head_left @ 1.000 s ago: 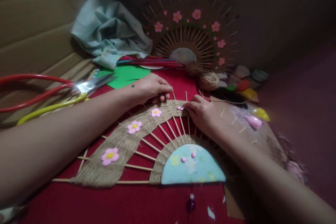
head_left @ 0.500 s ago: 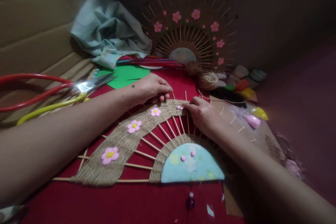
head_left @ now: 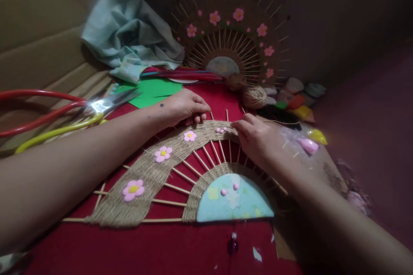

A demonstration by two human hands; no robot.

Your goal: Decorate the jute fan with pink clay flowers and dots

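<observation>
- While we are looking down at the red surface (head_left: 138,249), a fan of sticks and twine (head_left: 176,150) is lying across the middle of the frame, its woven band curving up from the lower left.
- Our left hand (head_left: 188,107) is resting at the upper edge of this band, near the centre, with curled fingers; the fingertips are meeting close to one stick's end, but we cannot tell if they are gripping it.
- Our right hand (head_left: 256,135) is bending over the band, a little right of centre, with its fingertips gathered at the weave; we cannot tell whether they are pinching something.
- Just left of these fingertips, small pink dots (head_left: 221,130) are sitting together on the band.
- Three pink flowers (head_left: 133,190) with yellow middles are following the band toward the lower left.
- Below the right hand, a pale blue half-circle (head_left: 209,210) is filling the fan's base, and two pink balls (head_left: 223,192) are lying on it.
- At the left, red-handled scissors (head_left: 102,105) are pointing toward a green sheet (head_left: 155,94).
- Above them, a crumpled cloth (head_left: 135,30) is lying.
- At the top, a second fan (head_left: 248,19) is standing in dim light, behind a twine ball (head_left: 254,96).
</observation>
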